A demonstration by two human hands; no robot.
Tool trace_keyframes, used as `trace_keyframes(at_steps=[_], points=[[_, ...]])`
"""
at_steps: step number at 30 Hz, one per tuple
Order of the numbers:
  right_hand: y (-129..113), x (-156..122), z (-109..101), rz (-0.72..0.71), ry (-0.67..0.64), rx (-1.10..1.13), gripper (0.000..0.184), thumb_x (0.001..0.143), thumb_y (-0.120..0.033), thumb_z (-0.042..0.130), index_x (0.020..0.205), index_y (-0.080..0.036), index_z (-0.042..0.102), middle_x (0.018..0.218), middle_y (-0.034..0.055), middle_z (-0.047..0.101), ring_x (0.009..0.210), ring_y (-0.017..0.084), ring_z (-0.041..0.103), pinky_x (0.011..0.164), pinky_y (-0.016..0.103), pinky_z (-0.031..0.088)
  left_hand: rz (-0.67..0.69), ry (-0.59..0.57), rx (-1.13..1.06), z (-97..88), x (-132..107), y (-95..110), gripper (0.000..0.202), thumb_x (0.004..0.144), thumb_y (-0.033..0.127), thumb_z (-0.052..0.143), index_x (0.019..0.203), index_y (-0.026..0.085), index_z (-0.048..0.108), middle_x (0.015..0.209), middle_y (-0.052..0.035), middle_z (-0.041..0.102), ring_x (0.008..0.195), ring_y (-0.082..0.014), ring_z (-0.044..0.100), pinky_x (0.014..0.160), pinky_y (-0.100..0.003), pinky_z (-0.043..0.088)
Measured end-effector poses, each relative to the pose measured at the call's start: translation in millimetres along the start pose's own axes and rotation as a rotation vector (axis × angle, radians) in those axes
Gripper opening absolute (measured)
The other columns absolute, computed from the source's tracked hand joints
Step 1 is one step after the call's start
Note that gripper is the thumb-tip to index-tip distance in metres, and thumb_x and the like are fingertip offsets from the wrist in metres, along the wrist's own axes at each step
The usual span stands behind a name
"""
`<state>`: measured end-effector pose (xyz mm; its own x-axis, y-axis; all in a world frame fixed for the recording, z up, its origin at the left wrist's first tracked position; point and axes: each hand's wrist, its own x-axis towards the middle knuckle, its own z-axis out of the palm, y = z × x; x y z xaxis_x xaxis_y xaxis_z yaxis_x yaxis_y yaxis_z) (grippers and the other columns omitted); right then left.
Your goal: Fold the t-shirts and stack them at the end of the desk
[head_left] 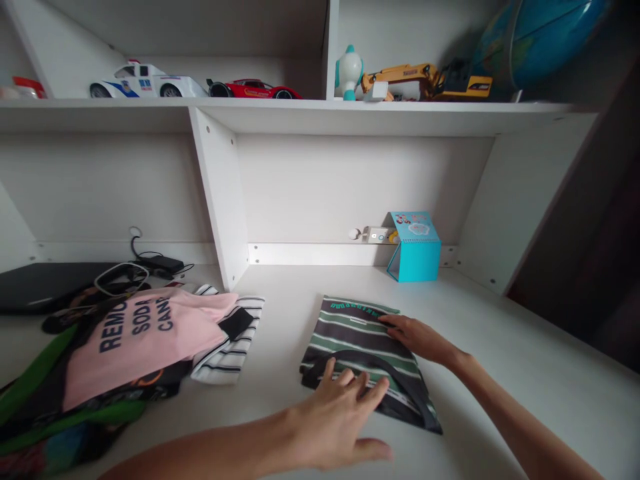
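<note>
A green, black and white striped T-shirt (357, 333) lies folded into a flat bundle on the white desk (280, 427). Its dark collar faces me, and green lettering curves along the far edge. My left hand (340, 417) is over the collar side, fingers spread, the fingertips at the neckline. On the right edge of the shirt rests my right hand (417, 337), its fingers stretched out across the fabric near the far corner. Neither hand grasps anything.
To the left is a heap of clothes with a pink printed shirt (145, 340) on top. Behind it lie a black laptop (45, 287) and cables. A blue desk calendar (419, 257) stands at the back near a power strip (379, 235). Toys line the shelf (280, 107) above.
</note>
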<state>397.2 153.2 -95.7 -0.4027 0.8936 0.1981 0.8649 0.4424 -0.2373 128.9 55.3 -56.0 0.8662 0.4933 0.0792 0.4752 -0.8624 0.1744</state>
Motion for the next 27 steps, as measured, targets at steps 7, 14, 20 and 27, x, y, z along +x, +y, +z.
trace_keyframes(at_steps=[7, 14, 20, 27], points=[[-40.3, -69.2, 3.8, 0.199, 0.115, -0.224, 0.036, 0.088, -0.028, 0.027, 0.082, -0.017, 0.060, 0.073, 0.0108, 0.064, 0.068, 0.022, 0.061, 0.059, 0.032, 0.047, -0.157, 0.110, 0.053, 6.1, 28.0, -70.2, 0.038, 0.088, 0.047, 0.037, 0.118, 0.028, 0.052, 0.118, -0.0078, 0.056, 0.107, -0.0311, 0.048, 0.094, -0.068, 0.006], [-96.9, -97.5, -10.2, 0.122, 0.165, -0.067, 0.033, 0.089, -0.039, 0.033, 0.108, -0.026, 0.057, 0.099, 0.0069, 0.064, 0.087, 0.020, 0.062, 0.071, 0.031, 0.051, -0.317, 0.161, 0.002, -5.9, 28.5, -108.8, 0.037, 0.090, 0.035, 0.034, 0.121, 0.023, 0.049, 0.124, -0.0123, 0.050, 0.113, -0.0276, 0.045, 0.092, -0.048, 0.031], [-72.2, -95.0, 32.5, 0.236, 0.065, -0.185, 0.062, 0.080, -0.062, 0.036, 0.132, -0.030, 0.038, 0.139, 0.0126, 0.031, 0.126, 0.037, 0.020, 0.096, 0.058, 0.030, -0.388, 0.190, -0.209, 6.7, 9.7, -97.7, 0.020, 0.081, 0.028, 0.046, 0.087, 0.017, 0.062, 0.083, -0.0046, 0.060, 0.069, -0.0156, 0.057, 0.066, -0.024, 0.043], [-91.1, -106.0, 51.3, 0.332, 0.138, -0.231, 0.072, 0.067, -0.074, 0.042, 0.131, -0.042, 0.032, 0.139, 0.0077, 0.030, 0.124, 0.046, 0.016, 0.086, 0.071, 0.026, -0.395, 0.456, -0.517, 28.9, 4.3, -105.0, 0.026, 0.082, 0.028, 0.044, 0.106, 0.020, 0.049, 0.101, -0.0046, 0.059, 0.076, -0.0127, 0.058, 0.074, -0.024, 0.046]])
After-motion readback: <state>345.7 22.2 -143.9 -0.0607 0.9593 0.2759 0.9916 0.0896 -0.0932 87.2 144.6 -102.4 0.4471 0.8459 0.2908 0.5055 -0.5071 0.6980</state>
